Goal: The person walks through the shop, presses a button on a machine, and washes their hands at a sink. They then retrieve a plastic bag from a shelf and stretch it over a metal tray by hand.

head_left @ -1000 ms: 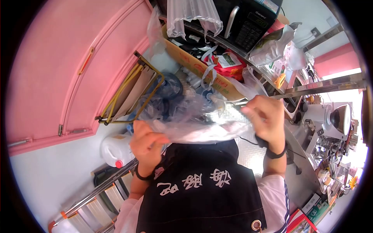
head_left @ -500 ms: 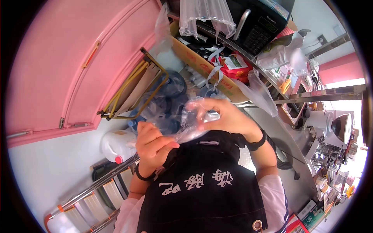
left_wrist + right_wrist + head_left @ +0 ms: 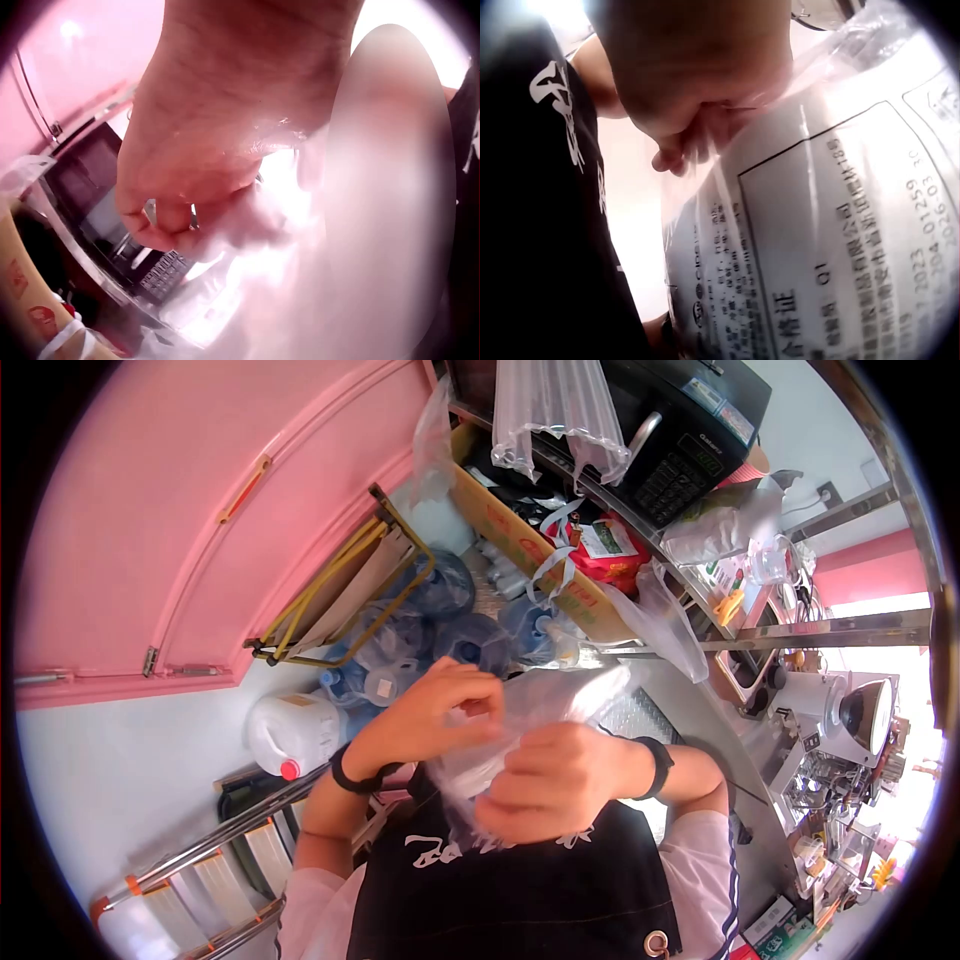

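Between the two hands, close in front of the black apron [image 3: 520,910], is a clear plastic bag [image 3: 470,770]. The right wrist view shows this bag [image 3: 840,225] bulging, with a white sheet printed in black characters inside. My right hand [image 3: 555,780] grips its gathered film, fingers curled in; the right hand [image 3: 697,82] shows the film bunched at its fingers. Farther forward, my left hand [image 3: 445,710] has bent fingers at the bag's other side. The left wrist view has bright, blurred film running from the thumb side of the left hand [image 3: 210,165].
Several blue water jugs [image 3: 470,645] stand on the floor beyond the hands, beside a folded yellow-framed chair [image 3: 340,590]. A cardboard box [image 3: 540,550] holds a red bag [image 3: 605,550]. Further off is a black microwave [image 3: 690,460]. A white jug [image 3: 290,730] stands left, near a ladder [image 3: 210,870].
The right hand came in from the far right, then drew down toward the apron. The left hand moved right and forward. The stretched film is now bunched between them.
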Tool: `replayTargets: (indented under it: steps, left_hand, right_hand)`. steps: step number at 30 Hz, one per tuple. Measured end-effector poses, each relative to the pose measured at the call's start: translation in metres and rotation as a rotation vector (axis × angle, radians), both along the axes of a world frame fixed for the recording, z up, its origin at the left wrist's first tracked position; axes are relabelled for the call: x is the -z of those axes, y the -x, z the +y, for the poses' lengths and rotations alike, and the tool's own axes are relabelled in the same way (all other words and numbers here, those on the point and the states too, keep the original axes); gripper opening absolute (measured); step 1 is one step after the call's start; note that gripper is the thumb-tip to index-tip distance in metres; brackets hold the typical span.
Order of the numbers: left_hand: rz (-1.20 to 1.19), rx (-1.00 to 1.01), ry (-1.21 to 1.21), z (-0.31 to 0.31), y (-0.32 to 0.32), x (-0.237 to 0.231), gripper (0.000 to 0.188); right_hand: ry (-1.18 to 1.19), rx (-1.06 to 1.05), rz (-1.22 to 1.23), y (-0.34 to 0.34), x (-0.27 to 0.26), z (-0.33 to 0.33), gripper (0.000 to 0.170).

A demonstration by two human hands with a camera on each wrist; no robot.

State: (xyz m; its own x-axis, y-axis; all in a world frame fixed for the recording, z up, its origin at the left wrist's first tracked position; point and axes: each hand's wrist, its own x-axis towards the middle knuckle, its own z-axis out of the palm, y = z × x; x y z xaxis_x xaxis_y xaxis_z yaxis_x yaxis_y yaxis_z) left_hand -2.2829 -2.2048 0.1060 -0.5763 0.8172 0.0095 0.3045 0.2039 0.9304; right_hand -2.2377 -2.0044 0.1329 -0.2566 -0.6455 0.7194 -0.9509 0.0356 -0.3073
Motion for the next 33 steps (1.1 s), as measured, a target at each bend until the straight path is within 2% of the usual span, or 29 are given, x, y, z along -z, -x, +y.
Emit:
replayTargets:
  steps: [2, 3, 5, 9, 11, 12, 14, 15, 17, 18, 20, 21, 23, 24, 25, 27, 31, 32, 33]
  left_hand:
    - [0.108, 0.12, 0.196, 0.021, 0.009, -0.017, 0.024]
    - [0.106, 0.128, 0.191, 0.027, 0.012, -0.018, 0.024]
    - [0.176, 0.305, 0.121, 0.038, 0.018, -0.019, 0.023]
    - [0.201, 0.477, 0.084, 0.052, 0.02, -0.019, 0.017]
    - [0.406, 0.405, 0.161, 0.058, 0.015, -0.01, 0.009]
    - [0.405, 0.414, 0.161, 0.059, 0.016, -0.009, 0.009]
    - [0.611, 0.243, 0.129, 0.061, 0.02, -0.008, 0.007]
    - [0.611, 0.248, 0.128, 0.057, 0.025, -0.01, 0.007]
    - [0.856, 0.146, 0.253, 0.043, 0.042, -0.021, 0.013]
    - [0.86, 0.138, 0.257, 0.033, 0.047, -0.028, 0.013]
    - [0.493, -0.017, 0.218, 0.017, 0.053, -0.04, 0.019]
    - [0.494, -0.021, 0.224, 0.016, 0.052, -0.043, 0.019]
    - [0.38, -0.072, 0.04, 0.014, 0.047, -0.045, 0.022]
    - [0.383, -0.08, 0.044, 0.014, 0.044, -0.042, 0.022]
    - [0.307, -0.097, -0.024, 0.014, 0.043, -0.035, 0.023]
    - [0.229, -0.11, -0.09, 0.014, 0.039, -0.027, 0.024]
    - [0.082, -0.193, -0.106, 0.017, 0.036, -0.021, 0.028]
    - [0.039, -0.242, -0.107, 0.018, 0.035, -0.02, 0.03]
    - [0.037, -0.245, -0.105, 0.019, 0.036, -0.019, 0.03]
  right_hand:
    - [-0.002, -0.006, 0.144, -0.005, -0.001, -0.004, 0.017]
    - [-0.007, 0.002, 0.142, -0.006, 0.0, -0.005, 0.017]
    - [0.055, -0.029, 0.184, -0.008, 0.002, -0.004, 0.01]
    - [0.067, -0.017, 0.182, -0.011, 0.002, 0.003, 0.011]
    - [-0.01, 0.039, 0.205, -0.013, 0.002, 0.01, 0.019]
    - [-0.009, 0.047, 0.203, -0.013, 0.002, 0.014, 0.019]
    - [-0.013, 0.167, 0.222, -0.009, 0.002, 0.025, 0.018]
    - [-0.013, 0.172, 0.222, -0.008, 0.002, 0.033, 0.018]
    - [-0.022, 0.424, 0.304, -0.007, 0.002, 0.054, 0.016]
    - [-0.033, 0.471, 0.311, -0.006, 0.001, 0.066, 0.017]
    - [-0.087, 0.536, 0.267, -0.008, 0.003, 0.086, 0.018]
    - [-0.081, 0.531, 0.267, -0.01, 0.005, 0.086, 0.018]
    - [-0.049, 0.46, -0.003, -0.014, 0.007, 0.086, 0.025]
    - [-0.097, 0.458, -0.084, -0.014, 0.003, 0.088, 0.034]
    - [-0.094, 0.452, -0.081, -0.011, 0.005, 0.091, 0.034]
    - [0.029, 0.424, -0.233, -0.006, 0.008, 0.097, 0.035]
    - [0.017, 0.512, -0.309, -0.004, 0.009, 0.091, 0.02]
    - [-0.157, 0.559, -0.439, -0.005, -0.001, 0.087, 0.015]
    - [-0.156, 0.555, -0.441, -0.005, 0.001, 0.082, 0.015]
